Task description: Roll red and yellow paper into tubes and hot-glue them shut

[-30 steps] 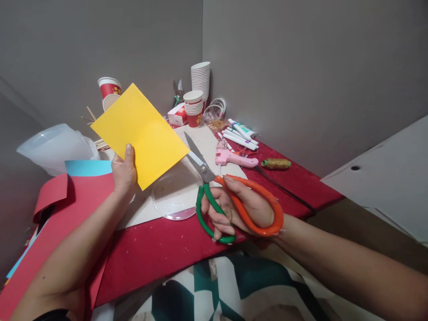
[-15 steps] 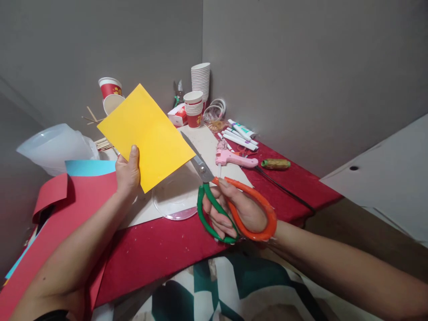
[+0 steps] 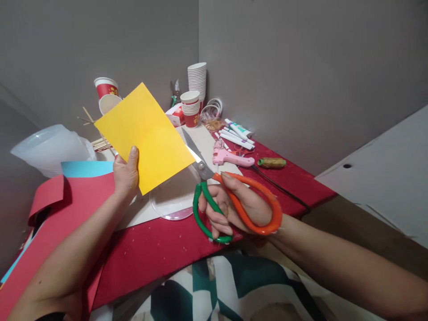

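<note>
A yellow sheet of paper [image 3: 150, 138] is held up tilted above the table by my left hand [image 3: 127, 174], thumb on its front and the other fingers hidden behind it. My right hand [image 3: 234, 205] has its fingers through the handles of a pair of scissors [image 3: 202, 168], one loop green and one orange. The blades meet the sheet's right corner, one passing behind it. Below the sheet lies a clear round plastic lid [image 3: 175, 200] on a pale board [image 3: 140, 214].
Paper cups [image 3: 191, 109] stand at the back, near coiled cable [image 3: 214, 107]. A pink glue gun [image 3: 234, 158], white tubes [image 3: 236, 136] and a thread spool [image 3: 272, 162] are at right. Red paper [image 3: 80, 200], a translucent plastic container [image 3: 53, 147] and wooden sticks [image 3: 100, 145] lie left.
The scissor handles have spread wider apart and the blades have opened at the sheet's right corner. The sheet has turned slightly. The whole view has shifted a little.
</note>
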{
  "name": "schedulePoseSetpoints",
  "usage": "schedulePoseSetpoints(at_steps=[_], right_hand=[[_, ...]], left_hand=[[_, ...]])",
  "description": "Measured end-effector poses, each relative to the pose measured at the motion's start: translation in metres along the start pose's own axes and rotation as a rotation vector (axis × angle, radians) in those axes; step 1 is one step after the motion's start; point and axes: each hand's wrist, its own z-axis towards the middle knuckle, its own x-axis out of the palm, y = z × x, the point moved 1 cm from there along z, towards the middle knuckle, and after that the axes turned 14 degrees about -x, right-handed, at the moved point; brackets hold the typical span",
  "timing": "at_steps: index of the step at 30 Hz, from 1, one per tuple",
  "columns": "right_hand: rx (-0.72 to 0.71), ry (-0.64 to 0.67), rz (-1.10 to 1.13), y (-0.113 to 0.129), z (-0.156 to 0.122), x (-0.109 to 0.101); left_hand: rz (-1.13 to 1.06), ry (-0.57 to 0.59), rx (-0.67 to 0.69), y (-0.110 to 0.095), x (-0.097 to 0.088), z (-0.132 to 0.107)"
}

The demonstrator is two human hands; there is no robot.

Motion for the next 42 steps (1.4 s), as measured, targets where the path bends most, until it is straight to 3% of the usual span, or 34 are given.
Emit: schedulePoseSetpoints(at_steps=[14,21,31,42], right_hand=[[-0.101,-0.059,-0.078,-0.009,0.004,0.002],[-0.028,0.003,-0.019,-0.001,0.001,0.004],[-0.113,-0.131,-0.133,-0.003,0.003,0.006],[-0.05,-0.097,-0.148,0.009,0.004,0.005]], left_hand=[[0.022,0.009,-0.048,0.003,0.001,-0.003],[0.052,0.064,-0.025,0.003,0.004,-0.009],[0.043,0.083,-0.046,0.002,0.008,-0.014],[0.015,0.114,-0.104,0.004,0.006,-0.014]])
